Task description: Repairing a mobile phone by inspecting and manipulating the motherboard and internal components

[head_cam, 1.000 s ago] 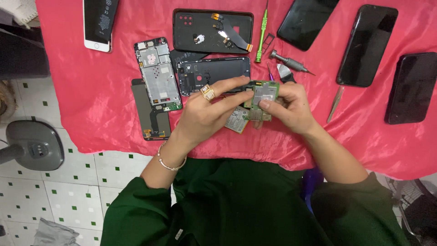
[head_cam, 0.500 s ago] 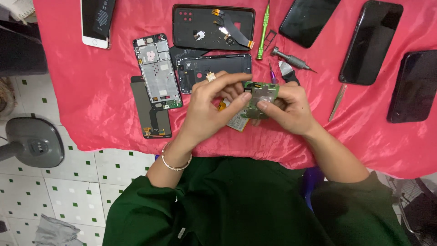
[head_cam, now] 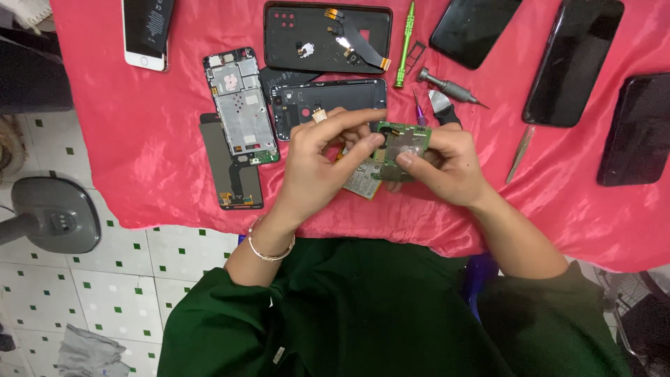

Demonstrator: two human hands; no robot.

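Note:
Over a red cloth point(head_cam: 139, 153), both my hands meet on a small green circuit board point(head_cam: 403, 148) with a metal shield. My right hand point(head_cam: 447, 164) grips the board from the right, thumb on its face. My left hand point(head_cam: 322, 164) pinches the board's left edge with thumb and fingertips; it wears a ring and a wrist bracelet. A second greenish board point(head_cam: 361, 179) lies on the cloth just beneath my hands, partly hidden. A dark phone back housing point(head_cam: 328, 98) lies directly behind my fingers.
A phone mid-frame point(head_cam: 239, 105) and a dark screen panel point(head_cam: 230, 174) lie at left. At the back are a black rear cover point(head_cam: 326, 36) with flex cables, a green screwdriver point(head_cam: 405, 42), a grey tool point(head_cam: 447, 87), tweezers point(head_cam: 520, 143), several dark phones point(head_cam: 576, 59) and a white phone point(head_cam: 146, 31).
My hands and the green board have shifted slightly up the cloth. My left fingers have moved from over the board to pinching its left edge.

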